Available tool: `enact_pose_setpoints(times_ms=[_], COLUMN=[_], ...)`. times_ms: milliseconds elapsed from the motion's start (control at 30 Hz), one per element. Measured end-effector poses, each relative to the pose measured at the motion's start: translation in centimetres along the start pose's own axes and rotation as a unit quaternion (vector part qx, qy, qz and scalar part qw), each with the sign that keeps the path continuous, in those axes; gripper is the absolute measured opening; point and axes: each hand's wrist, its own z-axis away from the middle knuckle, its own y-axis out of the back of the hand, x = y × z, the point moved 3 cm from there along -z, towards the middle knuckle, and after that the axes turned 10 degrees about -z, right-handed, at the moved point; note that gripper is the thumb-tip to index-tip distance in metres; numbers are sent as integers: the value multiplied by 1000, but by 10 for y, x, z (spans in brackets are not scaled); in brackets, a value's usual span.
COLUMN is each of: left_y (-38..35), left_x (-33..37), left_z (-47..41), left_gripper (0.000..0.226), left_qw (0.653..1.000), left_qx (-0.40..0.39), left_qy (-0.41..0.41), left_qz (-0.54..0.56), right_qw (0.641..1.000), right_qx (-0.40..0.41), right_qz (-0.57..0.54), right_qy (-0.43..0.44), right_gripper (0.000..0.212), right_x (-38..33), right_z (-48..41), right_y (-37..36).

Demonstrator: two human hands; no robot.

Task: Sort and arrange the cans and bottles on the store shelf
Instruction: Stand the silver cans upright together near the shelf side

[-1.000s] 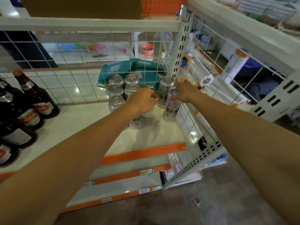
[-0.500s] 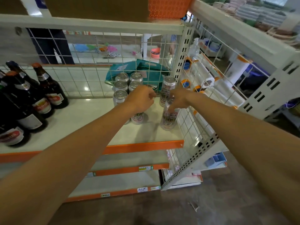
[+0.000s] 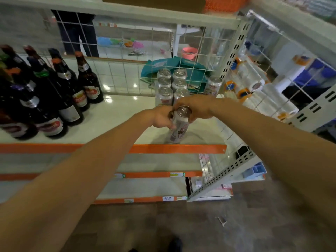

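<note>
A tall silver can point(image 3: 179, 128) with a dark printed label stands near the front edge of the white shelf point(image 3: 116, 120). My left hand point(image 3: 161, 117) grips its left side. My right hand point(image 3: 195, 108) curls over its top rim from the right. Just behind them, several silver cans point(image 3: 166, 89) stand in two rows against the wire mesh. One more tall can point(image 3: 213, 86) stands alone by the right upright. Dark brown bottles point(image 3: 54, 95) with red-and-white labels crowd the shelf's left end.
An orange lip point(image 3: 178, 149) edges the shelf front, with two lower shelves below. Wire mesh point(image 3: 190, 51) closes the back and right side. A teal bag point(image 3: 189, 70) lies behind the mesh, plastic rolls point(image 3: 254, 88) to the right. A person's dark legs point(image 3: 80, 33) stand beyond.
Both hands have come forward toward the shelf's front edge and now meet on one can. The can by the right mesh has moved to the front middle. The view shifted, showing more bottles.
</note>
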Motion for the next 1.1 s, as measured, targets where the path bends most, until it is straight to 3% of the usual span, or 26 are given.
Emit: enact_pose_setpoints(times_ms=[167,333,600,800,933,1100], left_y=[3,7,19,26,45,53], left_x=[-20,-19,5,6,9,0], left_z=[10,3,-9,2,8,9], left_gripper=[62,85,78,45,61,73], left_qw=[995,993,997,987,974,968], left_qx=[28,20,40,138,185,168], left_qy=[-12,-34,-56,-5,36,80], left_qz=[96,112,35,-79,-128,-167], right_qw=[998,996,986,983,977,976], right_qx=[36,85,107,59,64,60], right_qz=[25,10,-5,-27,-35,-60], right_qy=[49,-20,-128,-171,-199,-200], right_gripper=[72,67,61,58,58,58], right_x=[-26,-9,36,53,54,56], right_z=[-5,-1,31,51,58,56], right_y=[-9,-2,-2,-11,-6,-8])
